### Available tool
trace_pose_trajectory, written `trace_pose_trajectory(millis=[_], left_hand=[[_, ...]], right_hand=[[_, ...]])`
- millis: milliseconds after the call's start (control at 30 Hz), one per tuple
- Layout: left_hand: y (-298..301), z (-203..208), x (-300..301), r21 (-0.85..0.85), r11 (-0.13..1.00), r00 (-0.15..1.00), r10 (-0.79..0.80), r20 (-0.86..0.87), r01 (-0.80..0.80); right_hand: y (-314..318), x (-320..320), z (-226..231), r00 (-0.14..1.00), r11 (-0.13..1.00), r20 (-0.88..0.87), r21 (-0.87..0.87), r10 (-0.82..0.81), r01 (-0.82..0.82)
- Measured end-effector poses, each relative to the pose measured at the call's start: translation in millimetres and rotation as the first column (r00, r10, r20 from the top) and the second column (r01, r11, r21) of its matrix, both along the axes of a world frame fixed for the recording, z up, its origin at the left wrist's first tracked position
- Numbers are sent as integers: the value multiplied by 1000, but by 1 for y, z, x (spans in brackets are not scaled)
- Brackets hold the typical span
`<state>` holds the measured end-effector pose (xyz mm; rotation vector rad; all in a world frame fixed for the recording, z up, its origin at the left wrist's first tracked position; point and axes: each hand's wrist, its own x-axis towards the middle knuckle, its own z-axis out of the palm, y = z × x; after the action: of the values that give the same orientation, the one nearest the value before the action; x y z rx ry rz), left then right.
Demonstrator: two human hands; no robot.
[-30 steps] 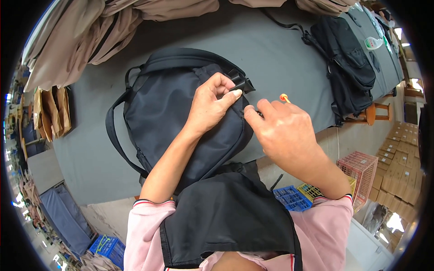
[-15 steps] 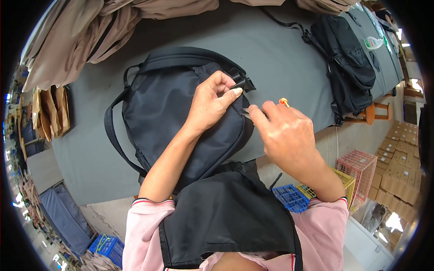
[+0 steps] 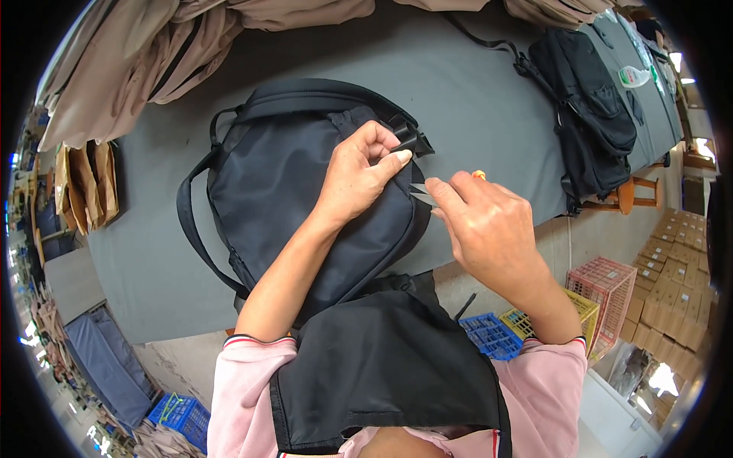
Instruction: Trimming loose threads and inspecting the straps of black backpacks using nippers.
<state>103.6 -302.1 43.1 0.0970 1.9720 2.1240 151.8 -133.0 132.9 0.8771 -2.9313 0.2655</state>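
A dark navy-black backpack [image 3: 282, 191] lies on the grey-covered table in front of me. At its far right corner my left hand [image 3: 351, 175] pinches a black strap [image 3: 418, 142] between thumb and fingers. Just to the right, my right hand [image 3: 495, 229] is closed around thread snips [image 3: 422, 195]. Their two metal blades point left toward the bag's edge and stand apart. A bit of orange shows above my knuckles; the rest of the snips is hidden in the hand.
Another black backpack [image 3: 584, 107] lies at the table's right end, near a white spray bottle [image 3: 632, 76]. Beige fabric pieces [image 3: 145, 57] hang along the far left. Plastic crates [image 3: 603, 298] and stacked cardboard boxes [image 3: 676, 282] stand on the floor at right.
My right hand has turned slightly and shifted a little right; more of the snips' blades shows, and they are spread wider. My left hand keeps its pinch on the strap.
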Motion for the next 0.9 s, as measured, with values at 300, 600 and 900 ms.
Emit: trace_pose_trajectory(millis=[300,600,900], left_hand=[[-3,-3,2,-32,999,999,-30,26,31],[-3,-3,3,-37,999,999,-33,37,34],[-3,-5,4,2,1000,999,-30,37,30]], right_hand=[[-2,0,-3,998,999,-61,-33,36,-38],[-5,3,-2,999,999,-35,27,35,-34],[-10,1,5,998,996,64,88,21,-26]])
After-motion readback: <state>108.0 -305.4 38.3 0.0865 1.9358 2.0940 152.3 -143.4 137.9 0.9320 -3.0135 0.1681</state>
